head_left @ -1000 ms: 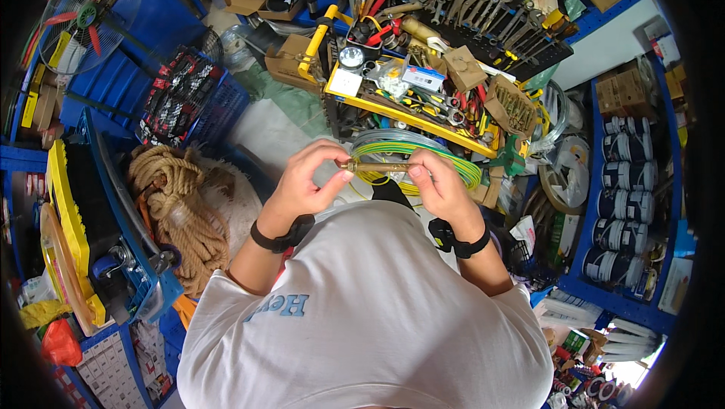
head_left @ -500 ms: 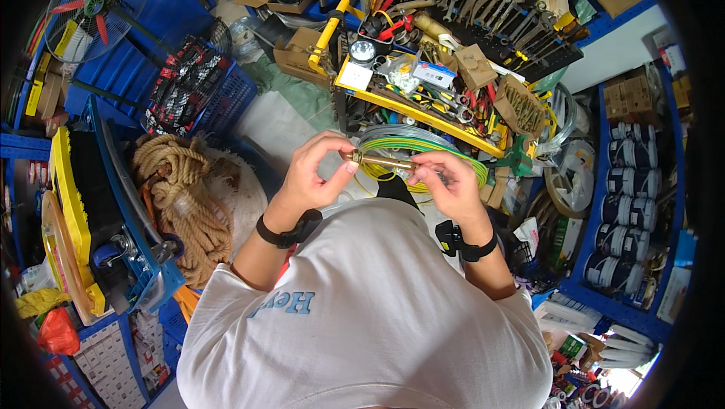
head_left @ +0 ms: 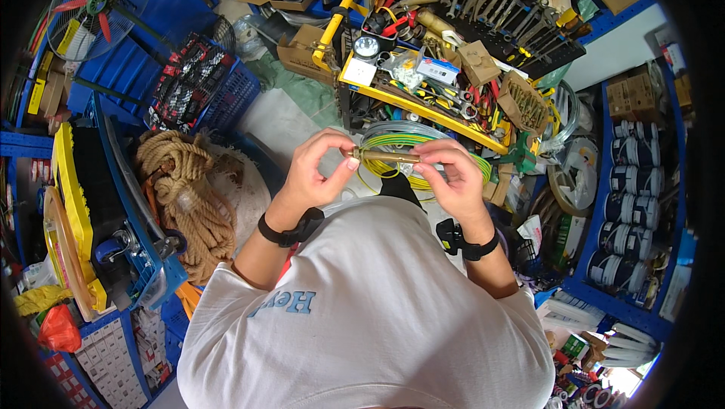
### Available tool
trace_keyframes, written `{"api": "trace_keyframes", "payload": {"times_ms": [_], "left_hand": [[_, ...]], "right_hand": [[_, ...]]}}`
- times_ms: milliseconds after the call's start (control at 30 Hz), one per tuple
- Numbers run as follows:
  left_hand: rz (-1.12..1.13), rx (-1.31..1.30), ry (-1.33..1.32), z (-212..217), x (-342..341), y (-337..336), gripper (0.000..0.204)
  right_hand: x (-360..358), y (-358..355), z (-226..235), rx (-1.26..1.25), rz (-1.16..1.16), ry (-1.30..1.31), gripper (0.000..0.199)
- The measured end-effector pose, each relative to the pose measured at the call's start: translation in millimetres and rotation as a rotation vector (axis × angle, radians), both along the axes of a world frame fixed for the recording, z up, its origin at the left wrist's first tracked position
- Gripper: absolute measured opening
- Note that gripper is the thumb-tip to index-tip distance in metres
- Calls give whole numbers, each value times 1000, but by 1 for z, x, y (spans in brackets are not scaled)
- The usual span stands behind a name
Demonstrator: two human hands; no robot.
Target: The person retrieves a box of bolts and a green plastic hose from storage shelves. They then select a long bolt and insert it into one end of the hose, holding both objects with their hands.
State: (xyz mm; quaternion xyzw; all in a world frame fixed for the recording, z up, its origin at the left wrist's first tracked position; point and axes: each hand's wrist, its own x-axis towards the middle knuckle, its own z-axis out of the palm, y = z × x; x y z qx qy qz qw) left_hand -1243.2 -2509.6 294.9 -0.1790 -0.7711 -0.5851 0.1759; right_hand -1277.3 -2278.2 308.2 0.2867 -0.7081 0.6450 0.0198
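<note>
A brass-coloured expansion anchor bolt [head_left: 389, 157] is held nearly level in front of my chest, between my two hands. My left hand [head_left: 321, 166] pinches its left end between thumb and fingertips. At the other end, the thumb and fingers of my right hand [head_left: 455, 173] close on the bolt's tip. Behind the bolt lies a coil of yellow-green wire [head_left: 434, 143], with grey wire coiled beside it.
Beyond the coils stands a yellow-edged tool bench [head_left: 423, 111] heaped with tools and small boxes; wrenches [head_left: 483, 1] hang behind it. Thick rope [head_left: 192, 205] and a blue basket [head_left: 230, 99] are on the left. Shelves with stacked cans [head_left: 630, 205] line the right.
The bolt's right end has risen slightly, so it lies more level. My right fingers have shifted a little on its tip; my left hand keeps its pinch.
</note>
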Motion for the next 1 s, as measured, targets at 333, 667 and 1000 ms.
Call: {"api": "trace_keyframes", "payload": {"times_ms": [333, 667, 1000], "left_hand": [[26, -1, -2, 0, -3, 0, 16], [3, -6, -11, 1, -2, -3, 15], [9, 16, 7, -5, -2, -4, 15]], "right_hand": [[3, -1, 1, -57, 44, -357, 18], [1, 1, 7, 150, 87, -242, 19], [-1, 3, 2, 123, 70, -243, 14]]}}
